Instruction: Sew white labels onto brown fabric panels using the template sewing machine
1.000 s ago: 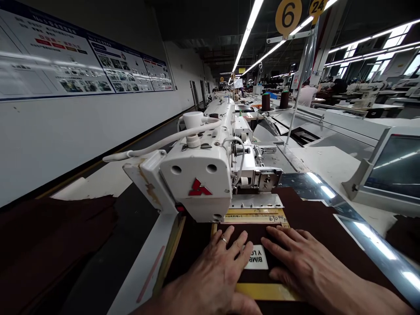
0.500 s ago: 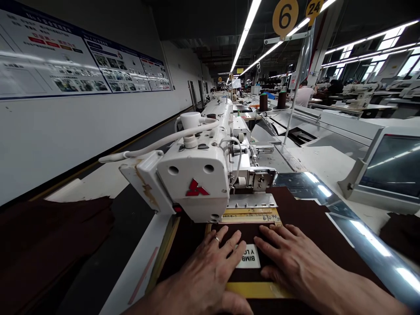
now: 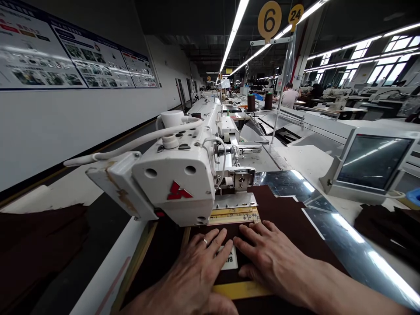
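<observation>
Dark brown fabric [image 3: 288, 223] lies under the head of a white sewing machine [image 3: 173, 175]. My left hand [image 3: 193, 267], a ring on one finger, rests flat on the fabric with its fingers spread. It partly covers a white label [image 3: 231, 260] with black upside-down lettering. To the right of the label, my right hand [image 3: 272, 258] also lies flat, fingers stretched toward the machine. A yellow strip [image 3: 243, 289] runs across the fabric between my hands. Just beyond my fingertips is a yellowish template edge [image 3: 229, 217] with handwriting, beneath a metal clamp plate [image 3: 234, 201].
A screen [image 3: 372, 159] stands on the right, with dark fabric pieces [image 3: 387, 232] near it. More brown fabric [image 3: 39, 249] lies at the left. Thread cones [image 3: 251, 103] stand farther back. A person [image 3: 289, 96] sits in the background.
The view has turned to the right, so the machine and hands appear farther left. My hands stay flat on the fabric, and my left fingers cover more of the label.
</observation>
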Demonstrator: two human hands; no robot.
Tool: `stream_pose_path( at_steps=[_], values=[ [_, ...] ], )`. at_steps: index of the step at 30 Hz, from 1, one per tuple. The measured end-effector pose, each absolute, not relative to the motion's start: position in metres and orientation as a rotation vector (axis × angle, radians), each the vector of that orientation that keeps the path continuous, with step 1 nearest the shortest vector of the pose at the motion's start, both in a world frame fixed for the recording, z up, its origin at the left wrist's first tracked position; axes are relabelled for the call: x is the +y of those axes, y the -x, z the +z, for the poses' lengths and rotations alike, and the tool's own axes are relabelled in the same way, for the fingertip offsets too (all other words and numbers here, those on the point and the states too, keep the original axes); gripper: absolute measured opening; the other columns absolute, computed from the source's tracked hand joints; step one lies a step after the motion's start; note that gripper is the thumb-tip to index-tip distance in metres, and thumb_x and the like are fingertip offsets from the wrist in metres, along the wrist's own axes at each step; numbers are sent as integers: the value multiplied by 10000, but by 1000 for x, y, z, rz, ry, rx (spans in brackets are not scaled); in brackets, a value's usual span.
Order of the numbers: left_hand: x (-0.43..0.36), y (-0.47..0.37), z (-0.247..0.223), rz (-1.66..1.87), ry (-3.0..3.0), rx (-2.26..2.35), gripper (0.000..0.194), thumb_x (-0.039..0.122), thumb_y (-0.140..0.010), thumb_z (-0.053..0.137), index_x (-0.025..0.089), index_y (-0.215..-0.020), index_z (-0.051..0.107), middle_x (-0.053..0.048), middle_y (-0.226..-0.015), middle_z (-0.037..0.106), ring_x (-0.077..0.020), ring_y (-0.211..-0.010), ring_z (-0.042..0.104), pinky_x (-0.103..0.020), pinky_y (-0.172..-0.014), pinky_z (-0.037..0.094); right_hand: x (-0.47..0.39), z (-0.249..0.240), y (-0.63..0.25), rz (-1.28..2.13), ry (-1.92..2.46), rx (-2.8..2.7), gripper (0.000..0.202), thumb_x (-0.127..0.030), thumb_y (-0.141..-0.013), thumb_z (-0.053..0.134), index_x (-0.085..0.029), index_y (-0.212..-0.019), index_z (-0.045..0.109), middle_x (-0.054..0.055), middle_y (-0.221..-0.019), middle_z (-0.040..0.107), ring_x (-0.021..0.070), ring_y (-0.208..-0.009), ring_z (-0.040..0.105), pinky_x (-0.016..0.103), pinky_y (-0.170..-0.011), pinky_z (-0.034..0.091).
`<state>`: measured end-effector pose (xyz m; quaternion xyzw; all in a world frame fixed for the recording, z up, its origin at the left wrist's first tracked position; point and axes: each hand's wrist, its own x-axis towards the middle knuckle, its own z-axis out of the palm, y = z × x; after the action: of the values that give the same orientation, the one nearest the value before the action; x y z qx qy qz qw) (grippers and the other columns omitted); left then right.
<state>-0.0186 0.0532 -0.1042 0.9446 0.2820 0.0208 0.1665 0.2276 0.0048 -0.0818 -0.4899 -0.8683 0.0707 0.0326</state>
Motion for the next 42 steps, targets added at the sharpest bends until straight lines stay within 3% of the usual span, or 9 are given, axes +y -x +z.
stream_pose_path(
  at_steps=[7,14,22,34,42],
  values=[
    [54,23,-111,24,-2722,854,1218,950,-665,570,191,-1594,362,-218,-1612,384,-443,-1484,366,-626,-1178,357,10,-84,-217,214,1457,-2643,472,-516,-1010,565,-243,-1395,565,132,-1400,602,352,-1211,566,566,-1020,431],
    [54,33,-108,-37,-2698,893,1253,982,-660,502,175,-1604,336,-212,-1635,339,-431,-1508,324,-621,-1195,331,15,-90,-205,205,1447,-2595,485,-548,-1004,562,-231,-1370,596,122,-1383,622,359,-1218,560,626,-1078,373],
    [55,42,-118,17,-2652,906,1255,972,-661,532,196,-1620,298,-182,-1660,298,-429,-1520,300,-652,-1212,274,22,-90,-195,247,1419,-2593,538,-596,-1002,549,-186,-1343,620,133,-1411,614,369,-1240,557,662,-1114,335],
    [60,58,-123,-13,-2683,909,1214,892,-727,608,211,-1646,201,-162,-1676,264,-399,-1531,291,-601,-1234,260,30,-89,-175,263,1363,-2599,501,-579,-990,591,-155,-1251,647,130,-1342,653,357,-1200,577,675,-1098,349],
    [60,69,-123,-16,-2675,932,1206,869,-746,620,228,-1654,150,-146,-1686,233,-380,-1544,270,-592,-1243,237,33,-91,-166,338,1334,-2577,536,-597,-994,577,-166,-1310,622,136,-1399,624,352,-1286,546,693,-1137,305]
  ],
)
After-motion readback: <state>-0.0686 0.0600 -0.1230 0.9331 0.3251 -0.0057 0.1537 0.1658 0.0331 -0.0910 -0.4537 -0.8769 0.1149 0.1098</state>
